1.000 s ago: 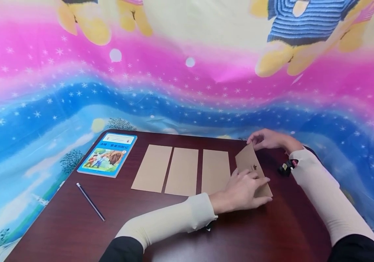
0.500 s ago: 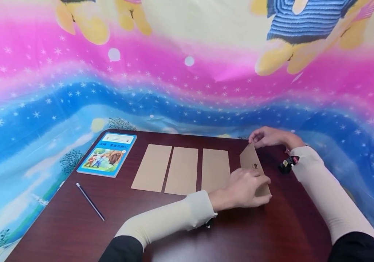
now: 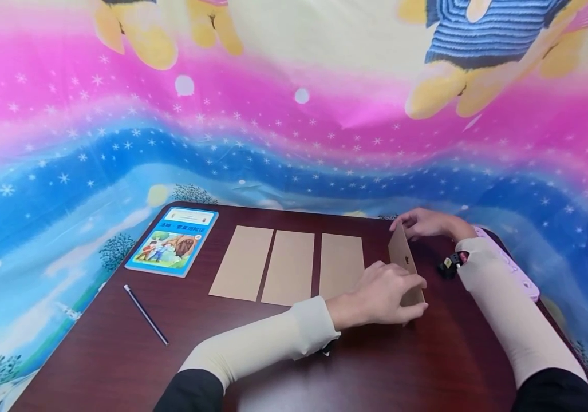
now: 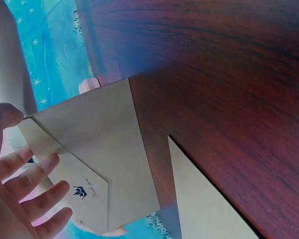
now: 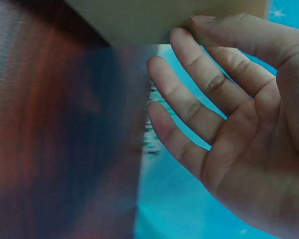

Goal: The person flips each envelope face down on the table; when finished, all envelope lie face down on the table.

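Observation:
A kraft-paper envelope (image 3: 403, 249) stands on its long edge at the right of the table. Its flap (image 4: 82, 186) carries a small dark emblem and the words "Thank you". My left hand (image 3: 383, 293) holds the near end, with the thumb at a top corner and the fingers spread along the flap side. At the far end my right hand (image 3: 424, 223) pinches a corner between thumb and index finger; its other fingers extend loosely in the right wrist view. Left of the hands, three flat brown paper rectangles (image 3: 242, 263) lie in a row, the rightmost partly covered by my left hand.
A blue picture-cover book (image 3: 172, 241) lies at the back left, with a slim dark pen (image 3: 146, 315) in front of it. Beyond my right forearm sits a pink power strip (image 3: 523, 274) near the table's right edge. A patterned cloth (image 3: 294, 143) hangs behind the table.
The envelope has turned from leaning back to nearly upright, now showing a narrower face. Both hands keep hold of it. The pink power strip has come into view beside the right sleeve.

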{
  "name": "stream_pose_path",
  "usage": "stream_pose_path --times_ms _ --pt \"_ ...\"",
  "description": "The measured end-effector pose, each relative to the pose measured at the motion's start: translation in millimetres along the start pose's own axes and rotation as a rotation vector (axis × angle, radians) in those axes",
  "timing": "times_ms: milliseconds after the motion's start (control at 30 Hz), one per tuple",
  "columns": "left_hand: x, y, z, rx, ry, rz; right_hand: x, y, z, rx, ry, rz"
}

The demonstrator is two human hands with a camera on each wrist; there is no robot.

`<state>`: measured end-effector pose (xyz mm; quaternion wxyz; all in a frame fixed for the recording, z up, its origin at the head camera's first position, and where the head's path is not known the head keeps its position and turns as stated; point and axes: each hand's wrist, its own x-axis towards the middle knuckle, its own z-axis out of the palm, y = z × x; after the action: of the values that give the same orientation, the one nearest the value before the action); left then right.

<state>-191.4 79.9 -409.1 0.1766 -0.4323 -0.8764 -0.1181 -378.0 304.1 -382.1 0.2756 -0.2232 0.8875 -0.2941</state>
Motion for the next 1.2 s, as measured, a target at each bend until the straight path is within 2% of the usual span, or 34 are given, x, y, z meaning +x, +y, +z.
stream_pose_path --times_ms 267,567,700,800,1033,1200 --pt "0.9 1.0 1.4 -0.019 0.0 -0.004 6.8 32 23 -0.159 0.093 -0.072" --pt "-0.1 -0.3 0.5 -0.016 -0.003 -0.011 15.5 41 33 -0.204 0.145 -0.128" --pt "-2.3 -0.8 -0.1 -0.015 0.006 -0.012 18.0 46 33 -0.231 0.166 -0.124" --pt "-5.2 -2.3 -1.8 -0.013 0.023 -0.006 17.1 50 31 -0.21 0.172 -0.118" --pt "-12.4 -9.4 -8.2 -0.04 0.033 -0.007 3.9 50 19 -0.029 0.159 -0.094" --pt "-18.1 -18.4 -10.4 -0.064 0.04 -0.01 -7.5 50 11 -0.015 0.172 -0.041"
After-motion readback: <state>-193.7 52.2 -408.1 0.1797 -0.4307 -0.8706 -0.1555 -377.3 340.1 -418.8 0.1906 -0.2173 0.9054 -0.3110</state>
